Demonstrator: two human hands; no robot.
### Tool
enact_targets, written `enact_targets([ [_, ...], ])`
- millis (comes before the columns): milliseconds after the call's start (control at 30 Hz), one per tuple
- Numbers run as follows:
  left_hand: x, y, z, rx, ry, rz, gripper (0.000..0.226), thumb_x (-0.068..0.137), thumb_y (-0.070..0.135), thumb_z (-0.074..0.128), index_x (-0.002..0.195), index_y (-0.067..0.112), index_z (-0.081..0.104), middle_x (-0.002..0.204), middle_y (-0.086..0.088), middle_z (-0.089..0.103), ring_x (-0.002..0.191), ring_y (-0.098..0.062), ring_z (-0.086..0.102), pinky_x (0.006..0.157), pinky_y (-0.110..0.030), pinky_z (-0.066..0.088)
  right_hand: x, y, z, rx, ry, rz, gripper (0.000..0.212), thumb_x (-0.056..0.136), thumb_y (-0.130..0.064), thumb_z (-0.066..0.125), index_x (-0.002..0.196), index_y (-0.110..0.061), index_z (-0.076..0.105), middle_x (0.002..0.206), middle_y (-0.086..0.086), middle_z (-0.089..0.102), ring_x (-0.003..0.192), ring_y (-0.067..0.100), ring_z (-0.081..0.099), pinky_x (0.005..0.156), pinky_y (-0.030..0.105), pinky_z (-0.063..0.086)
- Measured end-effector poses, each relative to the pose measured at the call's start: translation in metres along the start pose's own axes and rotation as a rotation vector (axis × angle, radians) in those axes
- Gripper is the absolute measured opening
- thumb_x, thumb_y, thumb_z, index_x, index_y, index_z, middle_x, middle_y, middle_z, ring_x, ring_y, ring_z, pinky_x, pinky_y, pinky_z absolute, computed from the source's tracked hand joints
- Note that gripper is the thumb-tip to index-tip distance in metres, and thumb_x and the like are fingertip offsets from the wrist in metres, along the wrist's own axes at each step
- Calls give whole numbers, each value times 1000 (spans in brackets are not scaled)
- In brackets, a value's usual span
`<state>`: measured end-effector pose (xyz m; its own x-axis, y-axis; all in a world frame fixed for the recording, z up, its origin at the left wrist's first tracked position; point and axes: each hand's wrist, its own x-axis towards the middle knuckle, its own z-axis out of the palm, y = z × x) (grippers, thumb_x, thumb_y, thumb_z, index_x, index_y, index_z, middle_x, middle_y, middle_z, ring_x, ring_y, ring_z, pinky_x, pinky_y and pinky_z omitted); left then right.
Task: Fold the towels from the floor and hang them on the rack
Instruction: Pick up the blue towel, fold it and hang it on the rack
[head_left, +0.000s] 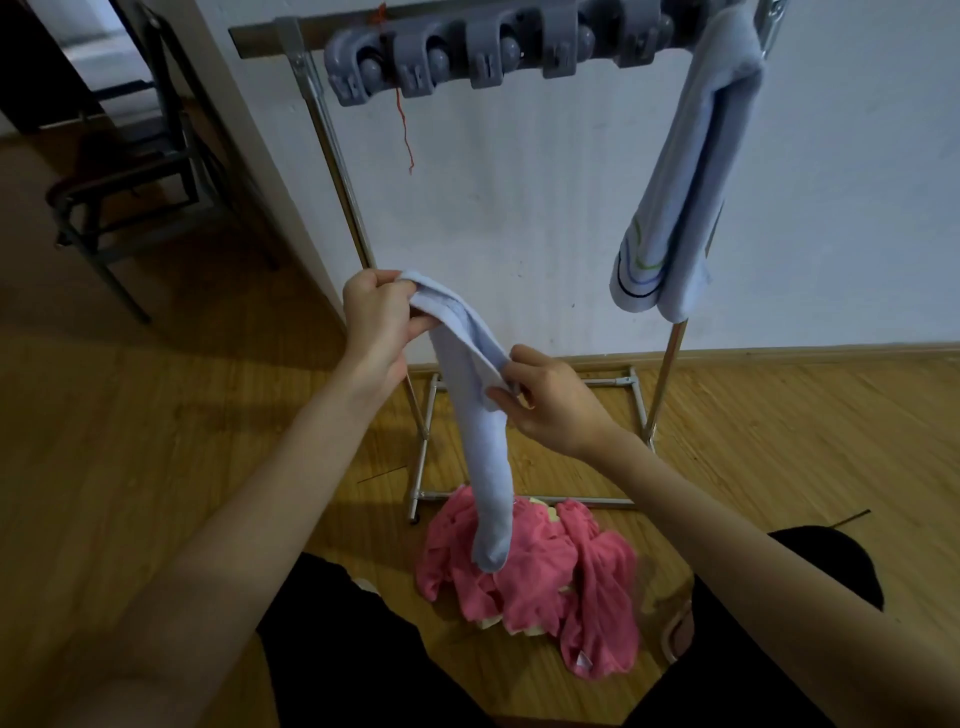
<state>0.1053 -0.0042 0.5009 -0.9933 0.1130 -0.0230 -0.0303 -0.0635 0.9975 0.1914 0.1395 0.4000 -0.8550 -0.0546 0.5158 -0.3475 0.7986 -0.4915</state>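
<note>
While the pale blue towel hangs lengthwise between my two hands, this entry runs from nine o'clock across to three. Item, at ten o'clock: a dark metal chair beyond the doorway, no part of the job. Item, at the centre: my left hand, fingers curled over the towel's top end and pinching it high, so the cloth drops straight under its own weight and the fold lines up; I judge this the folding step, not yet the hanging. Item, just right of centre: my right hand, thumb and fingers closed on the towel's edge lower down, held there, I judge, to draw the layers together. Item, at six o'clock: a pink towel heaped on the wood floor between my knees, the blue towel's lower end hanging over it; whether they touch I cannot tell. Item, from eleven to one o'clock: the rack, a metal frame with grey clips along its top bar. Item, at two o'clock: a folded blue towel draped over the bar's right end, hung doubled so it stays put.
</note>
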Motion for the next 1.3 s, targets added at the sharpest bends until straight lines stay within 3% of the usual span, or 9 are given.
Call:
enact_targets([
  [133,7,-3,-11,92,-17,-15,16,94,-4,45,90,3,58,89,-10,63,79,-12,67,59,-19,55,-3,15,-17,54,75,56,16,89,-16,64,78,-4,64,75,4,51,58,15,48,54,30,41],
  [333,16,-3,-29,483,-186,-48,9,87,-6,57,96,-5,61,85,-21,67,67,-25,72,57,-27,58,-3,30,-42,94,150,59,13,88,-18,66,82,-7,70,73,-1,53,61,9,46,59,16,39],
  [467,19,1,-34,958,-330,115,4,87,3,62,86,6,65,75,-13,69,61,-19,70,57,-28,59,0,36,-55,51,136,29,11,88,-17,66,85,-7,69,75,2,57,61,15,52,58,32,47],
  [567,18,5,-33,1128,-419,216,5,86,9,64,85,14,65,81,-5,66,70,-16,68,65,-32,61,0,35,-61,-38,90,-17,20,88,-25,66,79,-8,64,72,-1,52,58,13,48,55,31,44],
  [700,18,12,-31,1125,-594,200,16,85,1,59,91,13,67,90,-1,63,86,-15,62,76,-31,58,-5,33,-67,-122,32,-78,31,93,-36,55,78,-9,56,70,-8,43,57,12,41,52,27,36],
  [900,18,17,-34,972,-900,183,26,84,-6,55,100,11,65,99,-3,64,96,-17,62,73,-22,54,-16,32,-74,-360,-105,-220,35,100,-36,37,93,-7,55,78,5,56,62,22,54,49,32,44],
  [1067,13,10,-35,978,-997,222,40,80,12,50,114,30,58,103,0,63,95,-13,61,79,-30,54,-17,27,-80,-243,-139,7,39,100,-38,38,130,-13,46,104,5,63,81,21,59,66,28,43],
  [1200,5,9,-29,1012,-1043,332,51,97,17,47,126,57,37,118,4,55,103,-9,54,85,-21,48,-14,34,-76,-215,21,-54,40,100,-40,33,105,-8,57,90,4,64,76,25,61,59,40,51],
  [1300,4,13,-24,1063,-1115,407,57,95,8,44,133,50,39,116,0,49,108,-5,47,92,-12,37,-6,39,-70,-95,126,19,24,99,-25,43,95,-6,56,89,2,55,74,19,54,62,37,48],
])
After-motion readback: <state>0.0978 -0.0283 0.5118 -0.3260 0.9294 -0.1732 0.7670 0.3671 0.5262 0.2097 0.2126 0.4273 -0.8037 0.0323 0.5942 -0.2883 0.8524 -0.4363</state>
